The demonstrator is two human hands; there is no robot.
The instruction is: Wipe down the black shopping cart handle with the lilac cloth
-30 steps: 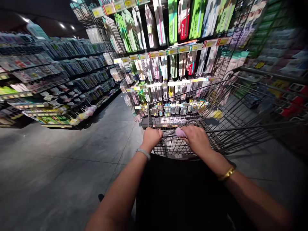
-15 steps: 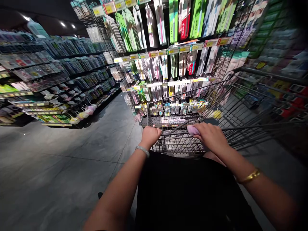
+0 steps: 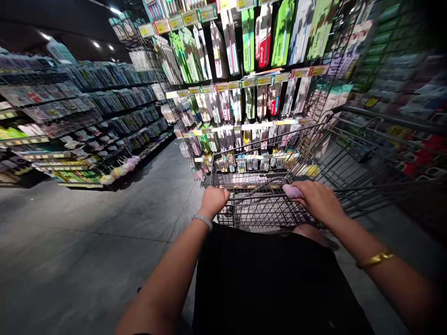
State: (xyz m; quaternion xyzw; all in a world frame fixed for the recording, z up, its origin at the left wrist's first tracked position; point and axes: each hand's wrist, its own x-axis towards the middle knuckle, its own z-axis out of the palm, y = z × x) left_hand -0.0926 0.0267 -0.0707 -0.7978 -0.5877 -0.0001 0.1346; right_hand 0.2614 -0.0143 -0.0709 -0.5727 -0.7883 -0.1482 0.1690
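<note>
A dark wire shopping cart (image 3: 261, 214) stands right in front of my body. My left hand (image 3: 213, 201) is closed around the left end of its handle, with a pale bangle on the wrist. To the right, my right hand (image 3: 317, 197) pinches a small soft pink-purple cloth (image 3: 292, 191) beside the handle bar; its fingertips are partly hidden behind the cloth. A gold bracelet (image 3: 379, 259) is on that forearm.
A rack of packaged brushes (image 3: 249, 125) faces the cart. Left stand more shelves (image 3: 118, 102) beyond the grey floor (image 3: 115, 209). More wire carts (image 3: 363, 153) are at the right, with red goods (image 3: 424, 153) behind them.
My right hand and the cloth have shifted a little right and down. My left hand has moved slightly left. The rack appears a bit lower in view.
</note>
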